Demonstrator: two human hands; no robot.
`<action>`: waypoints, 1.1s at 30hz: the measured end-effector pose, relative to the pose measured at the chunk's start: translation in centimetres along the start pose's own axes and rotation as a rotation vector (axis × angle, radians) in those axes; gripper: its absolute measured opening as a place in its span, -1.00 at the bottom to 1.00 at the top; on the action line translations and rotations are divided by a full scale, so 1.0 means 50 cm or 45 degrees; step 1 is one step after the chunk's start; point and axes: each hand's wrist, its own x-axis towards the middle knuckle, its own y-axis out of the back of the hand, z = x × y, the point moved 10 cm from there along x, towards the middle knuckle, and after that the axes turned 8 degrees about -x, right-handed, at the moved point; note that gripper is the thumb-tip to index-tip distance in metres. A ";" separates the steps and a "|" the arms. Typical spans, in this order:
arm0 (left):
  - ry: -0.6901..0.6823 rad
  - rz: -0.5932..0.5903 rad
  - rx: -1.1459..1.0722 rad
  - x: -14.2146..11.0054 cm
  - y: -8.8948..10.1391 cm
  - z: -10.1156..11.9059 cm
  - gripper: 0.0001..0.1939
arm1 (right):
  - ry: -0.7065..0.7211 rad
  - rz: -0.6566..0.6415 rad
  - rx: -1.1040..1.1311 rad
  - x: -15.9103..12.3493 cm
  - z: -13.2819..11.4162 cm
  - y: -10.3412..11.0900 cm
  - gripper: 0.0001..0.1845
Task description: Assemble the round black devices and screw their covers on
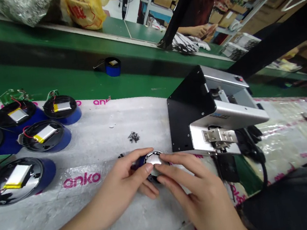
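Observation:
Between my two hands is a small round blue housing with a black rim and a shiny silver disc (154,161) on its top. My left hand (131,172) curls around its left side, with the thumb on the disc's edge. From the right, the fingertips of my right hand (194,179) press on the disc and the rim. Both hands partly hide the housing. Just beyond them lies a small pile of black screws (133,136). At the left stand several blue cylindrical housings (50,170), each with a silver battery (17,176) on its black top.
A black and silver machine (193,113) stands close on the right, with a black cable (260,153) beside it. A lone blue housing (112,68) sits on the green table (80,72). A yellow bag (86,10) is on the ledge behind. Another person's hands (199,31) are across the table.

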 end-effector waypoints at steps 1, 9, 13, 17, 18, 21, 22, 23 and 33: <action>-0.003 0.019 0.010 0.000 0.000 0.001 -0.62 | -0.042 -0.008 0.026 0.003 0.006 -0.001 -0.72; -0.037 0.123 0.092 0.000 0.003 0.008 -0.62 | -0.238 -0.101 0.083 0.015 0.021 -0.006 -0.61; 0.031 0.033 0.140 0.009 -0.007 0.007 -0.66 | -0.220 -0.138 0.169 0.015 0.029 -0.015 -0.63; -0.007 0.003 0.236 0.015 -0.014 0.019 -0.66 | -0.234 -0.030 0.265 0.007 0.041 -0.011 -0.67; -0.029 -0.011 0.260 0.015 -0.017 0.022 -0.67 | -0.242 -0.009 0.290 0.005 0.043 -0.012 -0.69; -0.105 -0.035 0.300 0.015 -0.022 0.030 -0.70 | -0.236 0.001 0.339 0.004 0.040 -0.017 -0.72; -0.127 -0.033 0.305 0.015 -0.023 0.032 -0.70 | -0.225 -0.004 0.343 0.005 0.036 -0.018 -0.72; -0.145 -0.032 0.308 0.014 -0.023 0.033 -0.69 | -0.210 -0.008 0.342 0.006 0.031 -0.016 -0.71; -0.102 0.185 0.413 -0.022 0.025 0.046 -0.59 | -0.648 0.629 -0.326 -0.133 0.253 0.215 -0.74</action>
